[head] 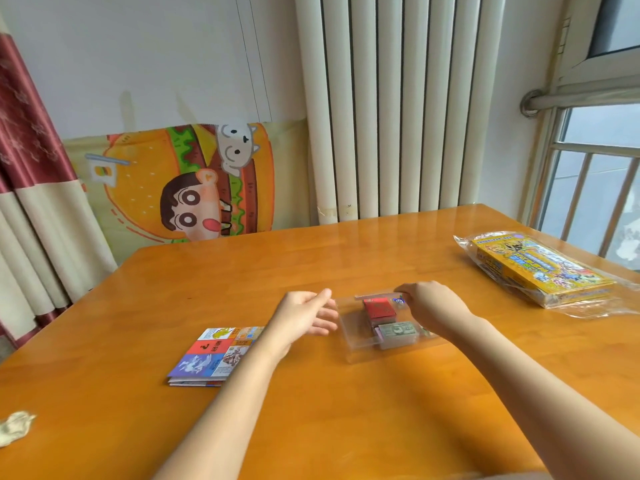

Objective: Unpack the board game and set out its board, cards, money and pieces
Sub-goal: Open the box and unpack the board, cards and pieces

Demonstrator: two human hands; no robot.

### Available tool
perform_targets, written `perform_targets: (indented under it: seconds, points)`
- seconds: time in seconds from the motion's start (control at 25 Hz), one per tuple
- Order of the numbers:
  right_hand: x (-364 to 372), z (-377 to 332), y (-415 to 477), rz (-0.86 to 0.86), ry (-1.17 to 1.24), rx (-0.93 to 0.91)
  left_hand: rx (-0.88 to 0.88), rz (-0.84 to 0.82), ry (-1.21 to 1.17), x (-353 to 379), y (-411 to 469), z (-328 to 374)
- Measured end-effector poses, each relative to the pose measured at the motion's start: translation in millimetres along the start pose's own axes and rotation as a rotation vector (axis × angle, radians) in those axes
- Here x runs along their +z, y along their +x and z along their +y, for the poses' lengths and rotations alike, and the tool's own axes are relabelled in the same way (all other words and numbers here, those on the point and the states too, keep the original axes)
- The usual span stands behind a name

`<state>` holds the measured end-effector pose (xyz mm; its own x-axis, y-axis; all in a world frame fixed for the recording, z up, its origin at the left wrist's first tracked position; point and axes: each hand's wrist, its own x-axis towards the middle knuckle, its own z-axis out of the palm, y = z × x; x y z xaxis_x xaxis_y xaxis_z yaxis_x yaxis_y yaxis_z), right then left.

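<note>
Now | 1 tray [356,344]: 1 red deck [378,308], 1 money stack [398,332] | left hand [304,315] spread | right hand [429,306]: cannot tell

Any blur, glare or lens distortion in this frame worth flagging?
Head view: daylight from the window at right puts soft glare on the far part of the table. The left hand is motion-blurred, while the right hand at the clear tray is sharper. Wide-angle distortion bows the radiator and the table's edges, and the tray's walls barely show.
</note>
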<state>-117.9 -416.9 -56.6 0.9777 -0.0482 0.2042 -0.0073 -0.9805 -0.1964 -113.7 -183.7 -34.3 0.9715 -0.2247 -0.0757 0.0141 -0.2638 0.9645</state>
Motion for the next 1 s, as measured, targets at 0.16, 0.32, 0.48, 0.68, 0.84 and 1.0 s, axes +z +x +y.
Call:
perform_targets:
  seconds: [0.16, 0.32, 0.48, 0.68, 0.84, 1.0]
  points:
    - [-22.4, -16.7, -5.3, 0.295, 0.183, -0.267, -0.151, -0.134, -0.372, 21.1, 5.2, 24.9]
    - [-29.9, -19.0, 2.0, 0.218, 0.192, -0.419, -0.006, 0.039, -0.372, 15.5, 16.4, 29.7]
    - [-23.4, -5.5, 18.4, 0.022, 0.157, -0.162, -0.082, 0.292, -0.137, -24.8, 49.1, 5.7]
    - [-1.1, -27.7, 28.9, -0.016, 0.199, 0.08, -0.269, 0.41, 0.179, -58.3, 86.0, -28.2]
    - [-1.8, -51.3, 34.1, -0.121, 0.046, 0.228, -0.24, 0.447, 0.606, -50.1, 85.0, -26.1]
    - [-9.6, -64.1, 42.8, -0.257, -0.025, 0.233, 0.162, 0.388, 0.602, -21.0, 74.2, -26.1]
